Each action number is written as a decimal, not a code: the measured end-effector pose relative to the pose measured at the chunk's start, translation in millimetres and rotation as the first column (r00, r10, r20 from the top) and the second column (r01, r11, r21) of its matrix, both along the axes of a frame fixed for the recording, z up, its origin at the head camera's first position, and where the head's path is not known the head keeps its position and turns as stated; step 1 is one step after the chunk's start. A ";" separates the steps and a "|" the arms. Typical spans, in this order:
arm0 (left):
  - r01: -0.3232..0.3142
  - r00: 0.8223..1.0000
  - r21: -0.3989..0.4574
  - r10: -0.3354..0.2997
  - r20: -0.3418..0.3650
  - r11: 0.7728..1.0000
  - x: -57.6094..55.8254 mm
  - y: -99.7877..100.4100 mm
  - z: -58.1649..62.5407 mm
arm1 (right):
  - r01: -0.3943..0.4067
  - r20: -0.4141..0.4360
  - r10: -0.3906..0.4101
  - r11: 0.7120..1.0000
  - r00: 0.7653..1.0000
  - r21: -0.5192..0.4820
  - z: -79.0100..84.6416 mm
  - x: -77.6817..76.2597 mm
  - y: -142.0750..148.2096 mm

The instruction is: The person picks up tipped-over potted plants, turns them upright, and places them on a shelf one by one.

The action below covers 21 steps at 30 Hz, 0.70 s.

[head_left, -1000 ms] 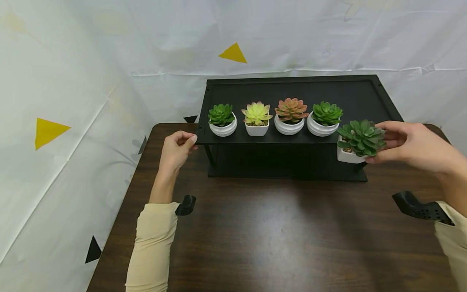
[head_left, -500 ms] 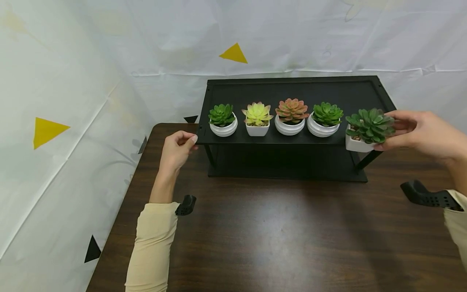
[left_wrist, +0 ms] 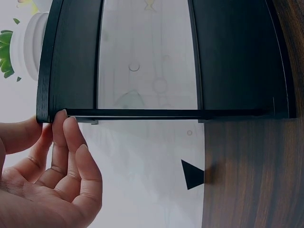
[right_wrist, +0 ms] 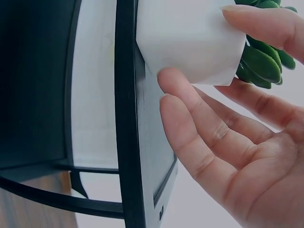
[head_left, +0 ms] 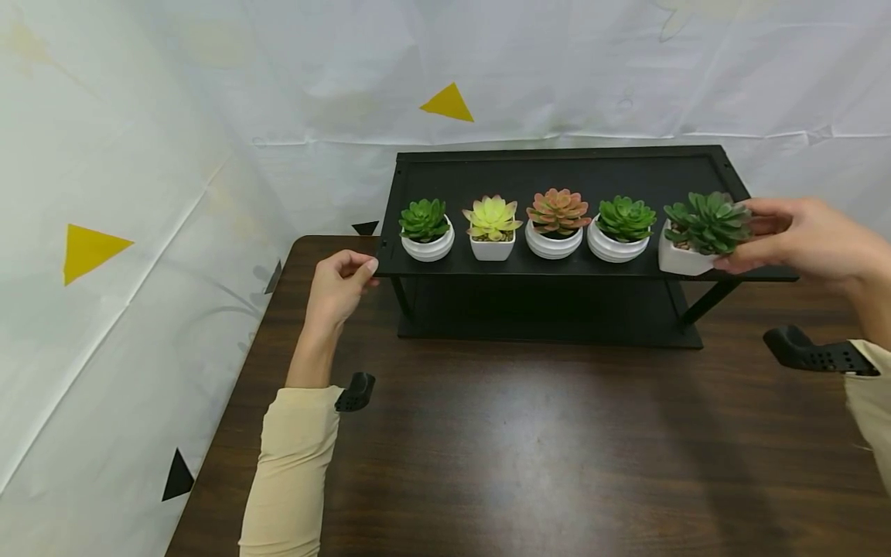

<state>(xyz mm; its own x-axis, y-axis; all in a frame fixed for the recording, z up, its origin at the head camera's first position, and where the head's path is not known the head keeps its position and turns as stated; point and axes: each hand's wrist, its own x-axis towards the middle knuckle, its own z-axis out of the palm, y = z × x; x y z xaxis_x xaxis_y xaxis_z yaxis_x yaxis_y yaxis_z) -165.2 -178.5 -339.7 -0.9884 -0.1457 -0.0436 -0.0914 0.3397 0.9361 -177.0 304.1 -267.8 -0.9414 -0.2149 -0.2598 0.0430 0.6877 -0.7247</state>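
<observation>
My right hand (head_left: 807, 236) grips a dark green succulent (head_left: 708, 223) in a square white pot (right_wrist: 190, 40) at the right end of a black two-tier shelf (head_left: 557, 166). The pot is at the top board's front edge; in the right wrist view its base appears to meet the board. At the other end, my left hand (head_left: 337, 286) pinches the top board's front left corner between thumb and fingers, plainly seen in the left wrist view. Between the hands stand a green succulent (head_left: 425, 220), a yellow-green one (head_left: 492, 218), a reddish one (head_left: 558, 213) and another green one (head_left: 625, 219), all in white pots.
The shelf stands on a dark wooden table (head_left: 487, 433), its lower board (head_left: 543, 309) close to the tabletop. White sheeting (head_left: 557, 70) with yellow and black triangles hangs behind and at the left.
My right hand has carried the dark green succulent back and slightly right, from in front of the shelf to the top board's front edge. My left hand stays at the corner.
</observation>
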 end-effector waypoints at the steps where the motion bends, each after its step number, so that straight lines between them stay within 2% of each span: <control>1: -0.001 1.000 -0.002 0.001 0.000 1.000 0.0 0.0 -0.1 | 0.001 -0.003 -0.001 1.000 1.000 -0.010 -0.7 -1.1 0.9; 5: -0.002 1.000 -0.007 0.002 -0.001 1.000 -0.4 0.1 -0.2 | 0.000 -0.007 -0.001 0.999 1.000 -0.039 -1.6 -4.7 2.9; 21: -0.008 1.000 -0.005 0.008 -0.002 1.000 -0.3 0.5 -0.2 | -0.005 -0.015 0.004 0.999 1.000 -0.045 -1.9 -11.5 5.1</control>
